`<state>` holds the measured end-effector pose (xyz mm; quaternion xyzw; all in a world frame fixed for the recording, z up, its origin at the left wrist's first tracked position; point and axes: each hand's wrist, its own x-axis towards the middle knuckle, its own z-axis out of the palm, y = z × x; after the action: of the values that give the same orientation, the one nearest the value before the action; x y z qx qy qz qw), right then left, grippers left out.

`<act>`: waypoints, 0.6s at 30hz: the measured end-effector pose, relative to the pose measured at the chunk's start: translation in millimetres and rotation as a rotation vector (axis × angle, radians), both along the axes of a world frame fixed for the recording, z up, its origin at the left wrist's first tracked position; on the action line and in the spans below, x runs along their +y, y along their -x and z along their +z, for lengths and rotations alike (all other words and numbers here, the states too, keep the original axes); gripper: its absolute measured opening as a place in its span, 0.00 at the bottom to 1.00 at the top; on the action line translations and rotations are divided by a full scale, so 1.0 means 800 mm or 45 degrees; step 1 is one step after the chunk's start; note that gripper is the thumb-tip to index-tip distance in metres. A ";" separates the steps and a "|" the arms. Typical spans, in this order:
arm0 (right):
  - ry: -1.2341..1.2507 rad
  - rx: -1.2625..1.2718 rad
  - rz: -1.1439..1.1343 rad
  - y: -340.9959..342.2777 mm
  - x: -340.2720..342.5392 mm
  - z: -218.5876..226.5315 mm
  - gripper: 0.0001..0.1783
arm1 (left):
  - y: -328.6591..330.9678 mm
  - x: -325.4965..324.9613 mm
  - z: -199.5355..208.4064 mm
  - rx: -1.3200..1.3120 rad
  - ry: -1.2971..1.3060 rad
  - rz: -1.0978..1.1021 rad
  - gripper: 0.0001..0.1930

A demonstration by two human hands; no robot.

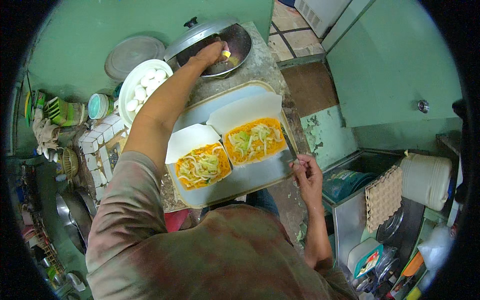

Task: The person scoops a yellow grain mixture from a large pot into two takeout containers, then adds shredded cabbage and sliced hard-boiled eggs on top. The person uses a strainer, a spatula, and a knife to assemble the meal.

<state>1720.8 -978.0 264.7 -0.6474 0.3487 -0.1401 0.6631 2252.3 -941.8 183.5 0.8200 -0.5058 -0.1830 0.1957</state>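
My left arm reaches far across to a dark, round pan point(242, 42). My left hand point(216, 51) is inside it, with a small yellow-and-white piece point(226, 54) at its partly hidden fingers. A domed metal lid point(200, 36) with a black knob leans over the pan's left side. Closer to me lies a large, pale tray point(250, 179). My right hand point(306, 172) has its fingers closed on the tray's right edge. Two opened white boxes, a left box point(187, 140) and a right box point(250, 110), sit on it, filled with orange noodles topped with cabbage and pale strips.
A white bowl point(126, 95) of peeled eggs stands left of my forearm. Behind it a round grey lid point(134, 56) leans on the green wall. Stacked cups point(101, 106) are farther left. An egg carton point(384, 197) and a white jug point(425, 180) are at the right.
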 end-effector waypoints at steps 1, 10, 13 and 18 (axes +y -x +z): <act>-0.004 0.000 -0.009 -0.003 0.005 -0.001 0.12 | 0.004 0.001 0.006 -0.049 0.028 -0.029 0.14; 0.036 -0.004 -0.207 -0.006 0.109 0.001 0.15 | 0.100 0.054 0.125 -0.054 0.481 -0.032 0.22; -0.021 0.004 -0.291 -0.016 0.163 0.006 0.16 | 0.161 0.133 0.193 0.915 0.671 0.006 0.23; -0.074 0.011 -0.352 -0.039 0.267 0.018 0.16 | 0.252 0.332 0.232 1.543 1.072 -0.062 0.25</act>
<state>1751.8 -764.5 278.9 -0.5743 0.4413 -0.2171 0.6545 2050.7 -676.0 368.8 0.4191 -0.3543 -0.3985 0.7349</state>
